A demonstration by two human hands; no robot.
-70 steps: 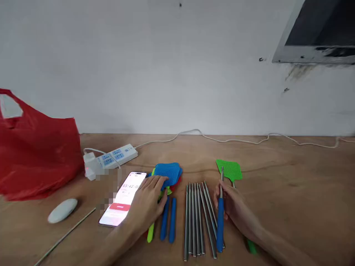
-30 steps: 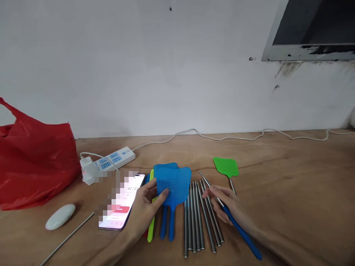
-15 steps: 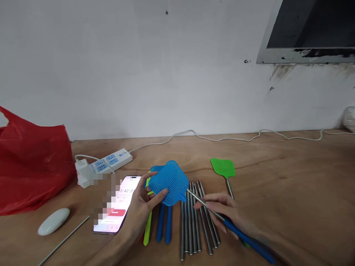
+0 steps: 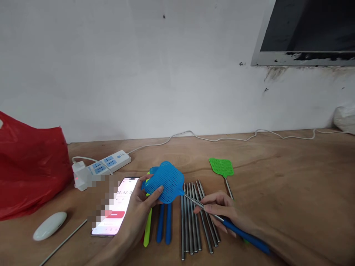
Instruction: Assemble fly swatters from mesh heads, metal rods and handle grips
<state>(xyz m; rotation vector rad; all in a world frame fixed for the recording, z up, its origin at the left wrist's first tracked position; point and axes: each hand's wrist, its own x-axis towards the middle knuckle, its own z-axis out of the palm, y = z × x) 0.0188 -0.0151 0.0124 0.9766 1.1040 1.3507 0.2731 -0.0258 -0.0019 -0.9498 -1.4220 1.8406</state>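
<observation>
My left hand (image 4: 142,208) pinches a blue mesh swatter head (image 4: 165,181), lifted just above the wooden table (image 4: 291,184). In my right hand (image 4: 220,210) is a metal rod with a blue handle (image 4: 238,232), its tip touching the neck of the blue head. Several bare metal rods (image 4: 194,218) lie in a row under my hands. Blue and lime plastic handles (image 4: 161,229) lie left of the rods. A finished green swatter (image 4: 222,168) rests beyond my right hand.
A lit phone (image 4: 116,210) lies by my left wrist. A white power strip (image 4: 102,166) with its cable, a red plastic bag (image 4: 30,170), a pale oval object (image 4: 50,225) and a loose thin rod (image 4: 63,242) are to the left. A wall runs behind.
My left hand picked the blue head off the pile and raised it. My right hand swung the blue-handled rod round and brought its tip to the head's neck.
</observation>
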